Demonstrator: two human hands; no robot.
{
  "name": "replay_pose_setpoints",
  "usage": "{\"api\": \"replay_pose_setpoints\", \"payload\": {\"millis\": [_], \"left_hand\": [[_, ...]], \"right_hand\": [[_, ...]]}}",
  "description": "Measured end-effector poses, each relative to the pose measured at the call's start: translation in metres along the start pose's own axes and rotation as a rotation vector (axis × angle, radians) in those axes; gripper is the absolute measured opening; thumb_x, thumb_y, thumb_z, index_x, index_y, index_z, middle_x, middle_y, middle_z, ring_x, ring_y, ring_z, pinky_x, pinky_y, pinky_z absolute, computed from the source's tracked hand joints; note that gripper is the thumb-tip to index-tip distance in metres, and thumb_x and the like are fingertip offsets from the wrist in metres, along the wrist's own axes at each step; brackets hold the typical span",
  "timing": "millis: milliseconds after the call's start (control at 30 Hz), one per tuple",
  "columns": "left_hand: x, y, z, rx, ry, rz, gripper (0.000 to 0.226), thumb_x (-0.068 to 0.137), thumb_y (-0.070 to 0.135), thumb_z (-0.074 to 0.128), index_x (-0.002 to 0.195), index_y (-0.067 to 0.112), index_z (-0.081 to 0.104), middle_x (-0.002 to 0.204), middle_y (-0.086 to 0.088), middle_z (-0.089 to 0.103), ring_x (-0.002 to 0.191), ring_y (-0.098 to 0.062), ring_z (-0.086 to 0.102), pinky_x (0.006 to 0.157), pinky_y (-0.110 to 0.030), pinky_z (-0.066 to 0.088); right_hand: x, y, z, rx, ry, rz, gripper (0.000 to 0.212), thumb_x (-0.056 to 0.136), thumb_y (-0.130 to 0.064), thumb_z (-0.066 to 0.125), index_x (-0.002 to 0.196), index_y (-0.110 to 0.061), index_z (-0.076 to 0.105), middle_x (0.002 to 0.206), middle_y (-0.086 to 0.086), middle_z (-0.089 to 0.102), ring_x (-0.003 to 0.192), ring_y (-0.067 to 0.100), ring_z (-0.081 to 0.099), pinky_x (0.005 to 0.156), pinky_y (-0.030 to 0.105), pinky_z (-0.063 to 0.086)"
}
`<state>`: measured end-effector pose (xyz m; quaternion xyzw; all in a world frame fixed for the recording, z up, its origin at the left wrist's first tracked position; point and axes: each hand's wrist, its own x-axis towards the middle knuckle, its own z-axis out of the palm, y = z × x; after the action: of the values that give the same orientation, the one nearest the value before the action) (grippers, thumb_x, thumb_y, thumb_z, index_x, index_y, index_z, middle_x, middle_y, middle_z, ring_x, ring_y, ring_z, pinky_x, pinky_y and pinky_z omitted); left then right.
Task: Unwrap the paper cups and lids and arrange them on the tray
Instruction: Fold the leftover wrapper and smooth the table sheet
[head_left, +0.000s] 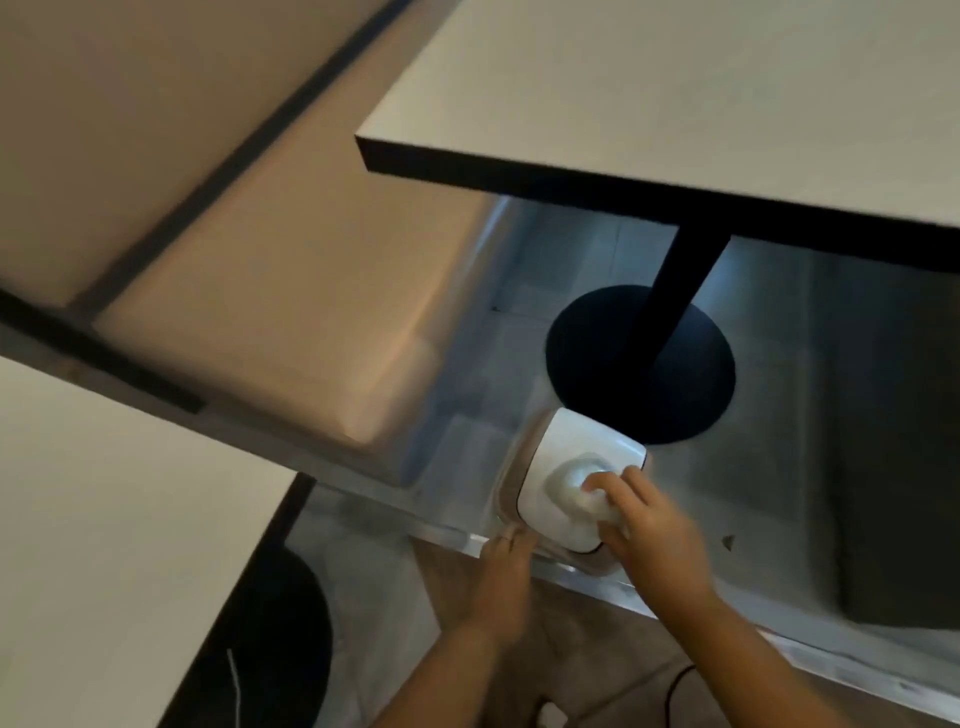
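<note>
Head: hands (582, 540) on white bin lid (566, 467)

Two hands: left hand (506, 577), right hand (652, 535). One white bin (569, 467) on the floor, with one white crumpled item (584, 488) at its top, blurred, possibly wrapping. Two tables: one table (675, 104) at the top right on one black post (680, 291) and one round black base (597, 338), and a second table (104, 519) at the lower left. One tan bench seat (291, 291). One dark cable (675, 691) at the bottom edge.
</note>
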<state>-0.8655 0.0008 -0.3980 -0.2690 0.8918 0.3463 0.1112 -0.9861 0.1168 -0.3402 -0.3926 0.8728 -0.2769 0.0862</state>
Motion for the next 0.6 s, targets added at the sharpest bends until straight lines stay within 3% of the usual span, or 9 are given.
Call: {"api": "replay_pose_setpoints", "payload": {"millis": [67,133,167,233,300,367,433,533,600], "left_hand": [[0.019,-0.007,0.019,0.022,-0.037,-0.042,0.043,0.097,0.017,0.051,0.139,0.022,0.04,0.149,-0.005,0.036,0.13,-0.016,0.039,0.108,-0.02,0.029],[0.035,-0.024,0.045,0.214,0.003,0.093,0.069,0.061,0.031,0.088,0.124,0.018,0.06,0.127,-0.01,0.06,0.107,-0.019,0.063,0.086,-0.022,0.051],[0.043,-0.029,0.056,0.313,0.046,0.09,0.08,0.052,0.04,0.09,0.123,0.019,0.061,0.123,-0.004,0.062,0.095,-0.015,0.068,0.073,-0.019,0.054],[0.056,-0.046,0.073,0.33,0.13,0.037,0.083,0.076,0.053,0.064,0.145,0.021,0.032,0.139,0.014,0.035,0.102,-0.004,0.053,0.079,-0.009,0.045],[0.064,-0.06,0.09,0.345,0.059,0.169,0.077,0.067,0.043,0.072,0.136,0.021,0.045,0.126,0.009,0.036,0.105,-0.008,0.043,0.081,-0.017,0.046],[0.068,-0.069,0.097,0.461,-0.02,0.175,0.063,0.049,0.04,0.079,0.108,0.026,0.065,0.117,-0.004,0.047,0.103,-0.017,0.045,0.06,-0.022,0.054],[0.065,-0.069,0.102,0.493,-0.025,0.097,0.057,0.034,0.046,0.084,0.088,0.028,0.077,0.111,-0.004,0.061,0.1,-0.018,0.057,0.049,-0.019,0.051],[0.064,-0.071,0.109,0.496,-0.021,0.077,0.081,0.01,0.035,0.091,0.09,0.028,0.078,0.105,-0.001,0.071,0.09,-0.016,0.071,0.046,-0.016,0.049],[0.064,-0.072,0.112,0.477,0.031,0.091,0.069,0.023,0.026,0.09,0.091,0.025,0.078,0.107,-0.004,0.07,0.09,-0.018,0.071,0.046,-0.015,0.048]], "right_hand": [[0.001,0.013,0.025,-0.067,-0.019,-0.081,0.056,0.053,-0.007,0.085,0.098,-0.022,0.057,0.093,-0.007,0.05,0.063,0.014,0.057,0.054,0.006,0.032],[0.0,0.026,0.049,-0.074,-0.077,-0.104,0.068,0.046,-0.01,0.091,0.099,-0.025,0.051,0.089,-0.004,0.057,0.067,0.015,0.059,0.051,0.01,0.036],[0.001,0.032,0.061,-0.079,-0.092,-0.086,0.071,0.044,-0.011,0.092,0.098,-0.026,0.05,0.087,-0.004,0.057,0.07,0.014,0.057,0.048,0.013,0.037],[0.004,0.042,0.081,-0.105,-0.098,-0.063,0.068,0.043,-0.013,0.093,0.095,-0.026,0.05,0.085,-0.006,0.056,0.069,0.013,0.056,0.042,0.017,0.035],[0.009,0.051,0.1,-0.077,-0.09,-0.047,0.061,0.048,-0.014,0.092,0.093,-0.023,0.052,0.086,-0.005,0.055,0.064,0.012,0.057,0.041,0.017,0.036],[0.016,0.054,0.115,-0.075,-0.097,-0.02,0.06,0.052,-0.014,0.091,0.097,-0.02,0.052,0.093,-0.001,0.057,0.064,0.015,0.062,0.044,0.019,0.048],[0.02,0.061,0.135,-0.061,-0.124,0.019,0.068,0.05,-0.015,0.091,0.104,-0.021,0.049,0.099,0.004,0.06,0.068,0.02,0.066,0.05,0.026,0.056],[0.032,0.069,0.156,-0.084,-0.201,0.078,0.064,0.058,-0.013,0.087,0.11,-0.019,0.051,0.104,0.008,0.059,0.078,0.024,0.066,0.056,0.029,0.056],[0.038,0.073,0.165,-0.193,-0.382,0.104,0.047,0.081,-0.016,0.07,0.124,-0.014,0.05,0.121,0.009,0.053,0.107,0.027,0.058,0.08,0.032,0.052]]}}
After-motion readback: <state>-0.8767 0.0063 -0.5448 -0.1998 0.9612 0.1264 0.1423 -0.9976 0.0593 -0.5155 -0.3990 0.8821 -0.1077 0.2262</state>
